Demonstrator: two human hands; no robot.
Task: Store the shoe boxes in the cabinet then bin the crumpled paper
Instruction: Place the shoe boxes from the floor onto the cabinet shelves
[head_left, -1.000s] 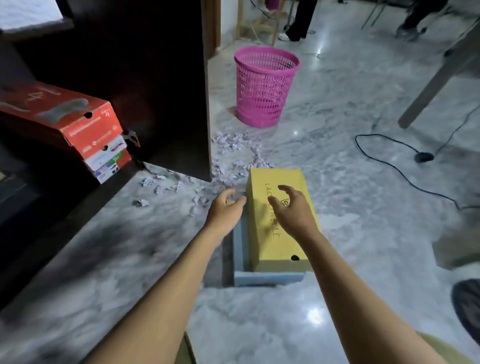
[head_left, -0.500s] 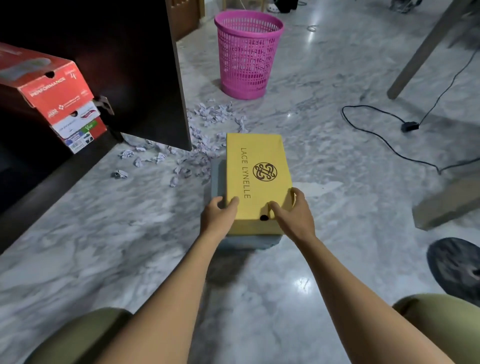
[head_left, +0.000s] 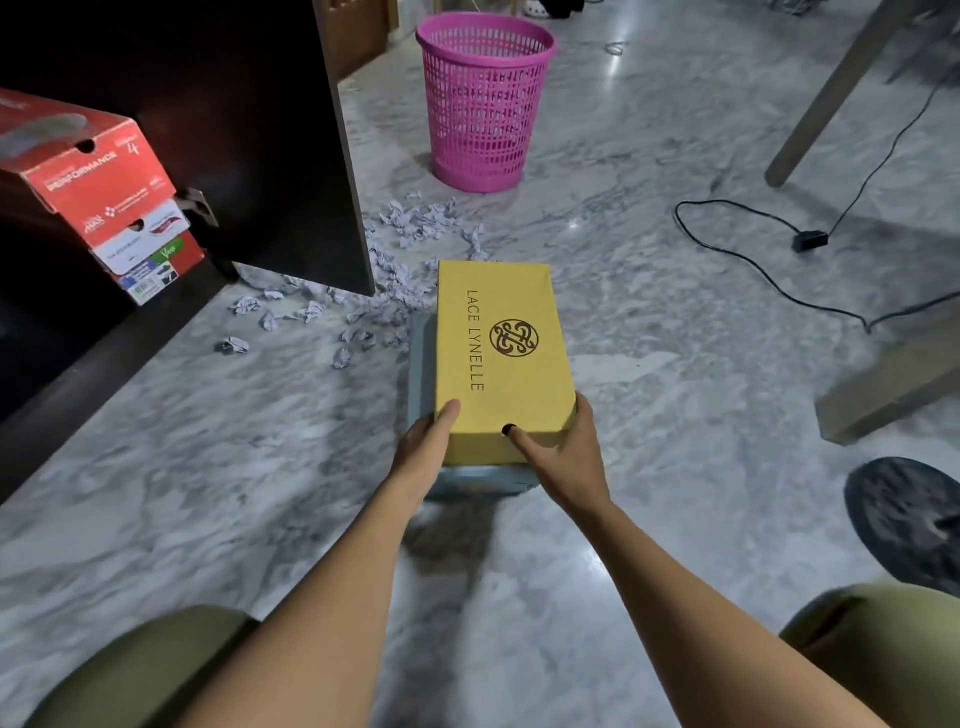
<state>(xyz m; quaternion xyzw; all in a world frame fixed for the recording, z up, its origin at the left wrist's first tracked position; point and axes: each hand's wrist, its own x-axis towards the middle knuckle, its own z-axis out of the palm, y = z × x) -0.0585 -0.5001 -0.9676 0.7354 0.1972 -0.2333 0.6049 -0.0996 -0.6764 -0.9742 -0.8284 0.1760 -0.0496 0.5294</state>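
Observation:
A yellow shoe box (head_left: 501, 343) marked LACE LYNELLE lies on top of a pale blue box (head_left: 421, 358) on the marble floor. My left hand (head_left: 423, 452) grips the yellow box's near left corner, thumb on the lid. My right hand (head_left: 563, 457) grips its near right corner, thumb across the front face. Two red shoe boxes (head_left: 104, 192) sit stacked inside the dark cabinet (head_left: 249, 130) at the left. Several crumpled paper balls (head_left: 410, 218) lie scattered between the cabinet door and a pink mesh bin (head_left: 485, 98).
A black cable with a small adapter (head_left: 809, 240) trails across the floor at the right. A wooden furniture leg (head_left: 826, 104) slants at upper right, a block base (head_left: 893, 384) sits below it. A dark round object (head_left: 909, 519) lies at the right edge.
The view dropped lower and closer. My hands went from hovering over the yellow box's middle to gripping its near corners, where they have stayed for the last half second.

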